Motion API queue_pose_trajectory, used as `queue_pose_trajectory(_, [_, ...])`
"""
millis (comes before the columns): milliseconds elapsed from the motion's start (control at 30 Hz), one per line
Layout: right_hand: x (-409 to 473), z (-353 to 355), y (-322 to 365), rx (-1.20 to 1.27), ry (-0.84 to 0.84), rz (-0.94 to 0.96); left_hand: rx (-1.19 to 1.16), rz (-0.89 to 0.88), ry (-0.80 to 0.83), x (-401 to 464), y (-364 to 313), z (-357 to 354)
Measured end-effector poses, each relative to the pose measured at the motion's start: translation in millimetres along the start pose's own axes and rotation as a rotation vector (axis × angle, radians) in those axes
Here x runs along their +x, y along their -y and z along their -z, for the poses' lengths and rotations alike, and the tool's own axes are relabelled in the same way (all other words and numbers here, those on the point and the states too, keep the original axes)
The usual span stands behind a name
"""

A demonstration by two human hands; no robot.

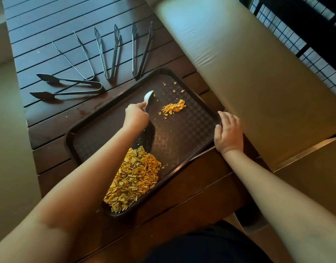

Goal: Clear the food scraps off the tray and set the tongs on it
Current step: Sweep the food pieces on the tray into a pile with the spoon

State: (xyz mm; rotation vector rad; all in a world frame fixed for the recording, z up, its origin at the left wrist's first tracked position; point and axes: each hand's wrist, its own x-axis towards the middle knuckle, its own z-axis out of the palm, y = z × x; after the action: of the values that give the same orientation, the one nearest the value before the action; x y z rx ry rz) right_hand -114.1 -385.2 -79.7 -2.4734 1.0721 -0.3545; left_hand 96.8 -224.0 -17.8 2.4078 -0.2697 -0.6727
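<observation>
- The left hand (136, 113) is curled round the handle of a white spoon (148, 97), whose bowl points toward eleven o'clock over the far half of the brown tray (91, 133).
- The right hand (228, 132) lies on the tray's three o'clock rim with fingers loosely bent over the edge and holds nothing else; it looks to be steadying the tray.
- Scraps lie in three lots: a big heap (134, 177) in the near corner at six o'clock, a small heap (173, 107) toward one o'clock, and a few loose crumbs (174, 87) beyond it by the far rim.
- The step in hand seems to be sweeping the strays toward the big heap.
- To do it well, I would keep the spoon's edge low and flat on the tray and draw it in short pulls toward six o'clock, far crumbs first, so nothing is skipped.
- Press lightly; the flakes look brittle and a quick flick could send them over the rim onto the slatted table (49, 23).
- Keep the right hand firm on the rim, as part of the tray seems to overhang the table edge.
- Four pairs of tongs (108, 54) lie fanned on the table from nine to twelve o'clock of the tray, not yet on it.
</observation>
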Motion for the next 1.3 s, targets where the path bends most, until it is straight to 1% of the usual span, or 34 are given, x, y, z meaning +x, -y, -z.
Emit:
queue_pose_trajectory(133, [-0.7, -1.6, 1.0, -0.001, 0.001, 0.001, 0.009, -0.058, 0.094, -17.5, -1.2, -18.3])
queue_pose_trajectory(233, [-0.9, -1.6, 1.1, -0.001, 0.002, -0.002, 0.009, -0.104, 0.121, -21.6, -2.5, -25.4])
queue_pose_trajectory(400, [0.8, -0.7, 0.4, 0.012, -0.004, 0.001, -0.032, -0.1, -0.017, 10.4, -19.7, -8.1])
queue_pose_trajectory(467, [0.4, -0.8, 1.1, 0.015, 0.0, 0.0, -0.02, -0.07, -0.027, 21.4, -24.4, -3.3])
queue_pose_trajectory(533, [-0.2, -0.7, 1.3, 0.014, 0.008, -0.003, -0.011, -0.06, 0.0, 25.3, -28.9, -4.4])
queue_pose_trajectory(767, [0.8, 0.1, 0.3, 0.013, 0.008, -0.007, 0.072, -0.155, 0.152, 19.0, -31.9, -21.1])
queue_pose_trajectory(833, [0.9, -0.7, 0.6, 0.011, 0.007, -0.006, 0.027, -0.14, 0.117, 23.5, -30.8, -18.8])
queue_pose_trajectory(933, [0.7, -1.1, 0.8, 0.01, 0.007, -0.002, -0.064, -0.105, -0.014, 38.2, -31.6, -9.9])
queue_pose_trajectory(1000, [0.9, -0.5, 0.3, 0.01, 0.006, -0.002, -0.047, -0.097, -0.025, 43.7, -35.2, -8.1])
queue_pose_trajectory(1100, [0.8, -0.6, 0.2, 0.01, 0.007, -0.003, -0.003, -0.124, 0.061, 44.7, -43.6, -13.7])
queue_pose_trajectory(1300, [1.3, -1.2, -0.5, 0.004, -0.016, 0.006, 0.188, -0.278, 0.243, 39.9, -44.2, -14.5])
